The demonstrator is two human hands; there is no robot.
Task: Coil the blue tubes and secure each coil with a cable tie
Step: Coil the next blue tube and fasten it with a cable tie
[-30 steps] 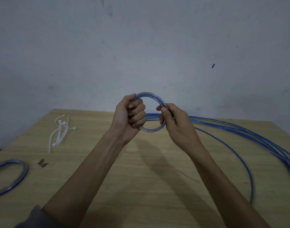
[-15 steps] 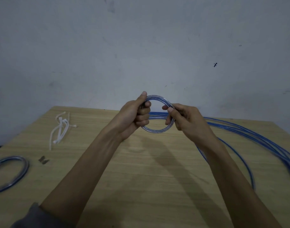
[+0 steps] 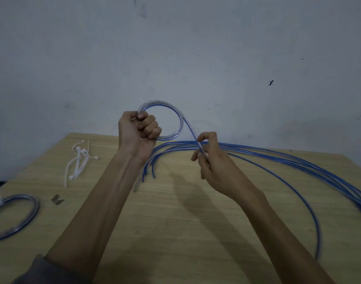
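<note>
My left hand grips a small coil of blue tube, held upright above the far side of the wooden table. From the coil's top the tube runs down to my right hand, which pinches it between thumb and fingers. Several loose blue tubes lie across the table behind and to the right of my hands, their ends near the middle. A bundle of white cable ties lies at the far left.
A finished blue coil with a white tie lies at the left edge. Two small dark offcuts sit beside it. A grey wall stands right behind the table.
My left hand rose and turned into a fist round the coil. My right hand left the coil and slid down and right along the tube, drawing out a length.
</note>
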